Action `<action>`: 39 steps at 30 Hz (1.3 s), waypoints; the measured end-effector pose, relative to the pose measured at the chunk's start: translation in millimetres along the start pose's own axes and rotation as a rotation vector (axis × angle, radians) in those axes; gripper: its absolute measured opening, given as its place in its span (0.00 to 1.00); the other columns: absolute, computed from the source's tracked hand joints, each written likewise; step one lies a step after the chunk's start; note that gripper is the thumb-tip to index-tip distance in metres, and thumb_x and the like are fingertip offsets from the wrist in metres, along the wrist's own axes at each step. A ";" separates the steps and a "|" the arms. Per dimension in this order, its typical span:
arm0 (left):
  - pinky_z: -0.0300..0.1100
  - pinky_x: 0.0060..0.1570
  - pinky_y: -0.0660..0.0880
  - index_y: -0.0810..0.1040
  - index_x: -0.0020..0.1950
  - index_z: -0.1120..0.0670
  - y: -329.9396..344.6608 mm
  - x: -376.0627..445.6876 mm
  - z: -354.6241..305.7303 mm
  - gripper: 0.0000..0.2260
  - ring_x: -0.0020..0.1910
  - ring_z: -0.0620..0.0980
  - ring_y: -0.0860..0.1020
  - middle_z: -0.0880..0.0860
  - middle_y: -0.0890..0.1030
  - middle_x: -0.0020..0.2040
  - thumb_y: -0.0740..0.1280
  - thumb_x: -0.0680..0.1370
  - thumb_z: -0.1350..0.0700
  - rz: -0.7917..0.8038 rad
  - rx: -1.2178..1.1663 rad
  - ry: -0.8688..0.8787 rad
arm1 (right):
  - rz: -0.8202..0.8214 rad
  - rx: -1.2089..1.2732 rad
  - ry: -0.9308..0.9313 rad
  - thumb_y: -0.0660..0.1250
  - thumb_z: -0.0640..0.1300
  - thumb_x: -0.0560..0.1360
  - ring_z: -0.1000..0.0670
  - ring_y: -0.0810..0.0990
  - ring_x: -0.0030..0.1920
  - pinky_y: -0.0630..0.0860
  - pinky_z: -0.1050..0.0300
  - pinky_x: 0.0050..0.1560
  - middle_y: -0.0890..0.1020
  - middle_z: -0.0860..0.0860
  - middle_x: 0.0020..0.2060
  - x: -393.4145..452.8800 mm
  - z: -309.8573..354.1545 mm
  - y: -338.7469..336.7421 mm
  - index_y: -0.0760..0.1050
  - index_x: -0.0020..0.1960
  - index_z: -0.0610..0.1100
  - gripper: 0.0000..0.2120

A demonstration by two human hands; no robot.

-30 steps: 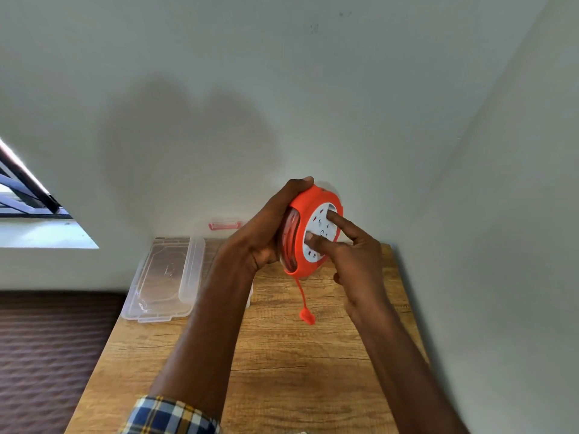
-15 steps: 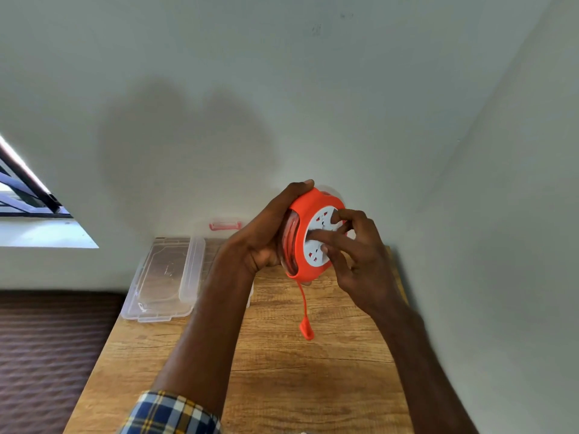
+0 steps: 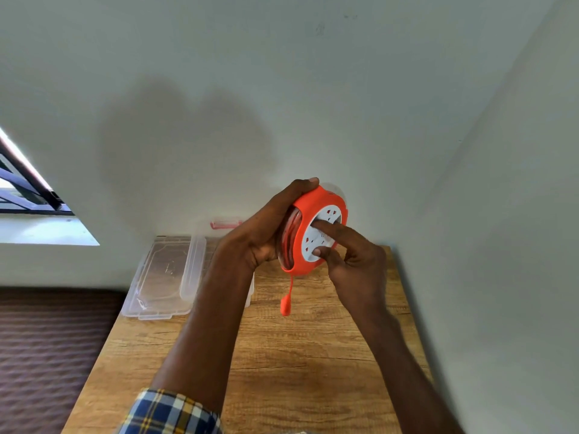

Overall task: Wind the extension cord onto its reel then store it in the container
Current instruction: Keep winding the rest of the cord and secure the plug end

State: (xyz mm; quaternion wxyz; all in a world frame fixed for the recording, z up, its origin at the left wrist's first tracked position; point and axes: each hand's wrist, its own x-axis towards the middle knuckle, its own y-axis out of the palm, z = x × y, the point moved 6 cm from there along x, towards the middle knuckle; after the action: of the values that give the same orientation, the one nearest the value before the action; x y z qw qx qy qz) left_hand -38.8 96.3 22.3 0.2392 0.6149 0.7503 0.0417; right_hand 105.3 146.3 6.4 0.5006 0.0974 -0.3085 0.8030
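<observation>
- Reel (image 3: 315, 233): orange rigid plastic disc with a white socket face, held on edge in the air above the table's (image 3: 313, 355) far edge; it looks light and hard, likely slick on the rim.
- Left hand (image 3: 263, 233): wrapped round the rim, thumb on top; a sound hold.
- Right hand (image 3: 354, 264): two fingertips (image 3: 318, 225) pressed on the white face, apparently to turn it.
- Cord (image 3: 289, 288): limp, a short tail with plug hanging below.
- Container (image 3: 163, 277): clear, at the table's far left corner.
</observation>
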 end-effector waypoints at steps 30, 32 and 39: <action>0.77 0.73 0.58 0.71 0.80 0.54 -20.5 43.1 24.7 0.37 0.78 0.70 0.66 0.64 0.70 0.79 0.60 0.77 0.33 0.078 -0.876 0.283 | -0.288 0.353 0.512 0.73 0.49 0.79 0.61 0.82 0.47 0.75 0.65 0.39 0.86 0.54 0.49 3.5 -38.8 -16.3 0.83 0.57 0.52 0.08; 0.76 0.71 0.62 0.76 0.76 0.53 -26.2 46.3 31.7 0.33 0.76 0.70 0.70 0.63 0.74 0.76 0.61 0.77 0.34 0.048 -0.948 0.350 | -0.261 0.494 0.664 0.71 0.52 0.79 0.52 0.84 0.52 0.74 0.59 0.41 0.87 0.52 0.51 -0.5 -44.4 -10.6 0.84 0.57 0.52 0.09; 0.73 0.65 0.73 0.79 0.73 0.55 -31.2 47.5 50.3 0.35 0.71 0.69 0.76 0.64 0.77 0.73 0.58 0.79 0.30 0.017 -0.985 0.449 | -0.065 1.021 0.739 0.78 0.45 0.70 0.45 0.87 0.52 0.82 0.56 0.44 0.87 0.41 0.55 -2.9 -37.9 14.7 0.79 0.65 0.44 0.24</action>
State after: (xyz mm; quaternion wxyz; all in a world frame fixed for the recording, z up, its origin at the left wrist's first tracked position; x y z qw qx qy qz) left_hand -52.5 121.9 -47.7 0.3327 0.4121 0.6695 0.5209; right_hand 99.7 162.1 -30.8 0.4886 0.0497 0.3101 0.8140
